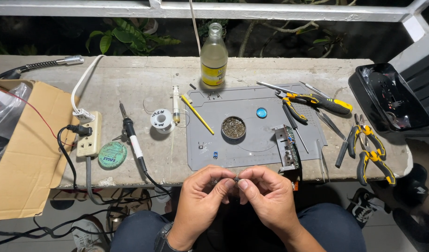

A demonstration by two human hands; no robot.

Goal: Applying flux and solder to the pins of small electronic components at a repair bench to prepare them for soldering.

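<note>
Far left: creased cardboard box [23,154], then a cream power strip [89,134] on rough concrete. Soldering iron [132,138], slim, dark-handled, lies beside a round solder spool [161,120]. Grey rubbery mat [251,135] carries a round tin of brass wool [233,127] and a small circuit board [287,148]. Your left hand [199,204] and right hand [267,199] meet at the bench's near edge, fingertips pinched closed on a tiny dark part [236,178]. Far right: yellow-handled pliers [374,156]
</note>
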